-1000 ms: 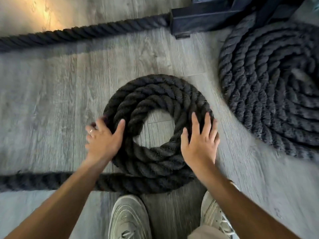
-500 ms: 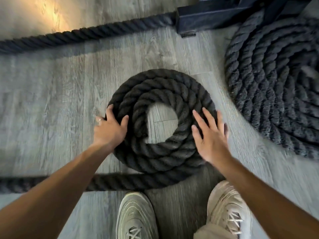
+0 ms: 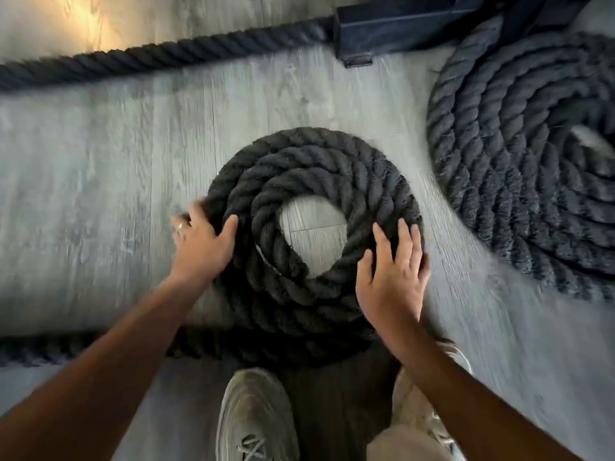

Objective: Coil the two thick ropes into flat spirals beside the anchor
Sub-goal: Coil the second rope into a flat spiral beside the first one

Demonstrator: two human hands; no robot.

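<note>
Spreading across the grey wood-grain plank floor (image 3: 100, 194), two coils of thick black twisted rope dominate the head view. The larger finished spiral (image 3: 519, 181) lies flat toward the floor's right edge, many rings wound tight around a small pale gap, its strands coarse and fuzzy. Just beyond it, at the far edge, sits the dark metal anchor frame (image 3: 392, 31), boxy and square-edged. A straight run of rope (image 3: 149, 58) leaves the anchor and stretches leftward along the far edge, its long axis running side to side.

The smaller, part-wound coil (image 3: 309, 181) lies mid-floor, about three rings round a wide open centre where the planks show. Its loose tail (image 3: 66, 349) runs from the coil's near side out to the left edge, again lying side to side.

The person's left hand (image 3: 203, 247) grips the coil's left rim, fingers curled over the outer ring and thumb hooked onto the next ring in; a ring shows on one finger. The right hand (image 3: 392, 281) rests flat on the coil's right side, fingers straight and slightly spread, pressing on the rings without closing round them.

Two pale, worn lace-up shoes (image 3: 256, 417) stand at the near edge, just behind the coil. Edges of the picture are motion-blurred.
</note>
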